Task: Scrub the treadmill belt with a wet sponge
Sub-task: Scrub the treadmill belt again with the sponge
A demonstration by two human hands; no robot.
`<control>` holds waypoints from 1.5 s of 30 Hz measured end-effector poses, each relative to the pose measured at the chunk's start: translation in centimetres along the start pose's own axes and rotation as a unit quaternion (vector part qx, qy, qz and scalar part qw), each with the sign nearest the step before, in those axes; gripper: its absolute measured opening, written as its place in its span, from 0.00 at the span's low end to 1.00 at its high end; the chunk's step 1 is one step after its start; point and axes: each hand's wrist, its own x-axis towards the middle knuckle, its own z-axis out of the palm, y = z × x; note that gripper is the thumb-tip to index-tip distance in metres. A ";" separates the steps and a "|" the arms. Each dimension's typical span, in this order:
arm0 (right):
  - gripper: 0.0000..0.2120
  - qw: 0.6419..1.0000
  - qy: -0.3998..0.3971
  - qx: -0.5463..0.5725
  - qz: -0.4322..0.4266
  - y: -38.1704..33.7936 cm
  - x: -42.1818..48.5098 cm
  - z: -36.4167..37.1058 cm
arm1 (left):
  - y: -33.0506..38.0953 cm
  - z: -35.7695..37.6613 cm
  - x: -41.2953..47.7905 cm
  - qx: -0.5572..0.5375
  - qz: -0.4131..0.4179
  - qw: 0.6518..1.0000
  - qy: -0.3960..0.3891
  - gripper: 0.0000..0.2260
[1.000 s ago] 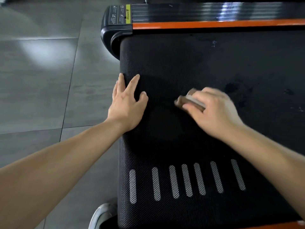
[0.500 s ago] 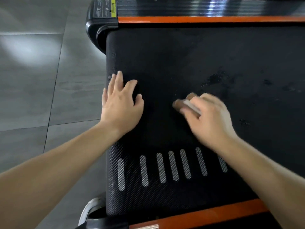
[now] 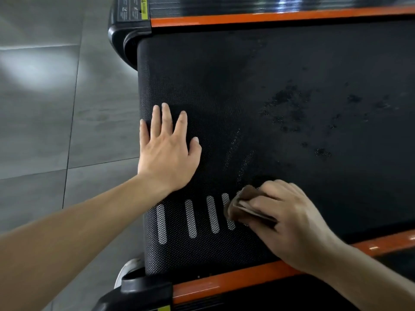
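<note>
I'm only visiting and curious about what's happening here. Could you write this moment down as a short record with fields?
Place: a black treadmill belt above a grey tiled floor
Left hand: flat on the belt near its edge, fingers straight
Right hand: grips a brown sponge and presses it on the belt
Sponge position: at the white stripes, covering part of them
Marks: dark blotches on the belt beyond the sponge
Frame: an orange rail on the near side
</note>
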 end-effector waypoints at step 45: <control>0.12 0.993 0.082 -0.025 0.087 5.7 6.6 -1.4 | 3.6 1.2 -0.3 0.054 0.092 0.994 -0.022 0.30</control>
